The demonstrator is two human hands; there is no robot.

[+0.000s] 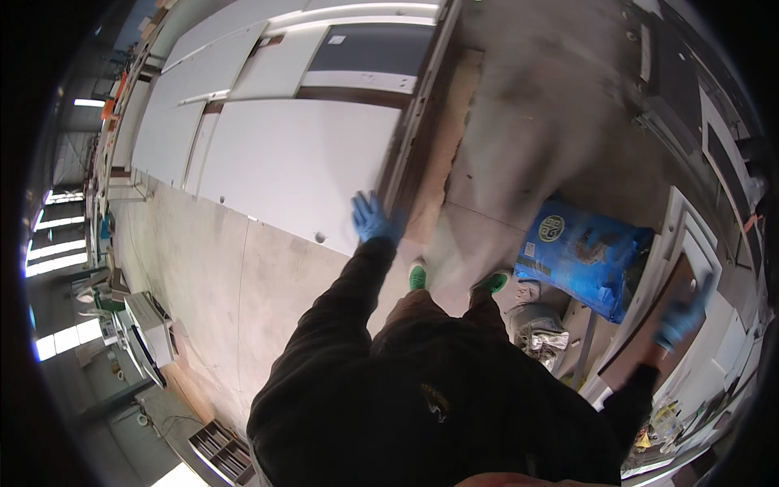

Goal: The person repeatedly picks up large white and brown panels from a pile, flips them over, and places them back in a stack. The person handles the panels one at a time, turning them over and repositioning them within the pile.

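Note:
My left hand, in a blue glove, lies with fingers spread at the near right corner of a large white panel. The panel is flat, with a round hole near its front edge, and rests among other panels. Far out to the right, my right hand, also in a blue glove, is smeared by motion. It is over or beside a brown board set by white frame-like pieces. Whether it touches or holds anything there I cannot tell.
A blue printed sack lies right of my feet, with crumpled silvery wrapping beside it. A dark grey panel is in the far stack. More dark panels lean at the far right. A slotted tray is at lower left.

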